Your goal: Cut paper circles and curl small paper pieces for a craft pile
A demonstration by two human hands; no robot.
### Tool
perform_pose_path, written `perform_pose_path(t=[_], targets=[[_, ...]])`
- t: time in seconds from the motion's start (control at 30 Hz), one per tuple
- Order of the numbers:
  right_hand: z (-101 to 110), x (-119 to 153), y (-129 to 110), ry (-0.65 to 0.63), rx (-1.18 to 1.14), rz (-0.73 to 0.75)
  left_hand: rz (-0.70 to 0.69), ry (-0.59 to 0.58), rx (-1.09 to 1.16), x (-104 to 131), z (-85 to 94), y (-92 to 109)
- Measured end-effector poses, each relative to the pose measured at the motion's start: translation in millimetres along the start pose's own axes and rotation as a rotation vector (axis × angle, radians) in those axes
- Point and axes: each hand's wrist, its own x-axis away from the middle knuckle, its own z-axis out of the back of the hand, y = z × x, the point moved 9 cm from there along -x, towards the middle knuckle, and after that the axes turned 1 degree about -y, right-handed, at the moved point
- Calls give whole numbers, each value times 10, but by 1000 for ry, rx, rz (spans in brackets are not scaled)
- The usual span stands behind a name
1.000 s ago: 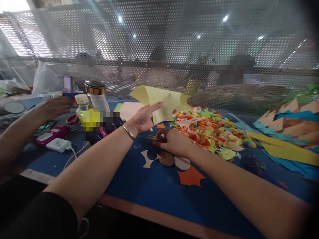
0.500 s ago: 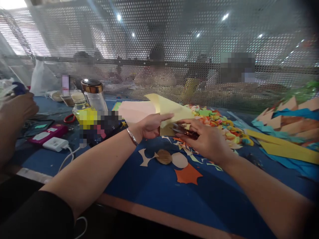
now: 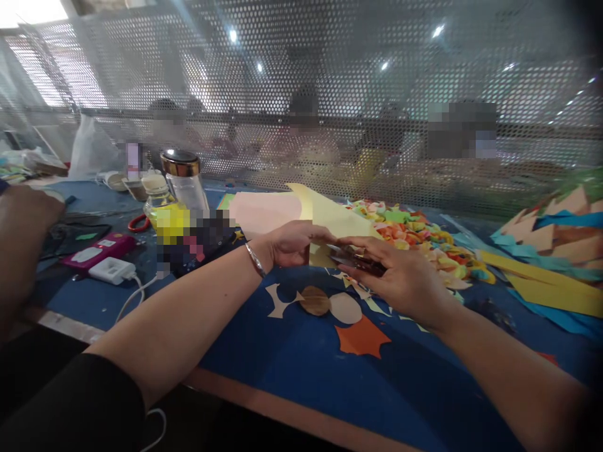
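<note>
A pale yellow sheet of paper [image 3: 342, 216] is pinched between the thumb and fingers of my left hand [image 3: 294, 245]. My right hand [image 3: 407, 273] is closed around small scissors [image 3: 362, 260], whose metal blades lie at the sheet's lower edge beside my left fingertips. Fingers partly hide the scissors' handles. Below my hands, a round wooden disc [image 3: 315, 301] lies against a pale paper circle [image 3: 345, 308]. An orange paper scrap [image 3: 362, 337] with curved cut-outs is just in front, and a whitish scrap [image 3: 277, 301] sits to the left.
Many colourful paper pieces [image 3: 414, 229] are heaped behind my right hand. Stacked coloured paper [image 3: 556, 276] stands right. Left are a glass bottle [image 3: 188, 188], red-handled scissors [image 3: 139, 223], a white charger [image 3: 112, 270] and another person's hand [image 3: 31, 216]. Perforated mesh [image 3: 330, 81] closes off the back.
My right hand and the scissors have come closer to my left fingers along the yellow sheet. The other person's hand at the left has lowered. The whole view has shifted slightly.
</note>
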Motion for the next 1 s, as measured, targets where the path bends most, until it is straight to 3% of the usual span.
perform_pose_path(t=[0.2,0.4,0.5,0.7,1.0], targets=[[14,3,-47,0,2,15,-6,21,-36,14,24,-4],[-3,21,-15,0,-19,4,-131,-105,-16,34,-163,67],[59,38,13,54,-40,-58,-175,-51,-34,3,-118,81],[314,76,152,301,-84,-202,-247,131,19,-1,58,157],[238,14,140,262,-95,-182,-353,40,59,1,-77,204]])
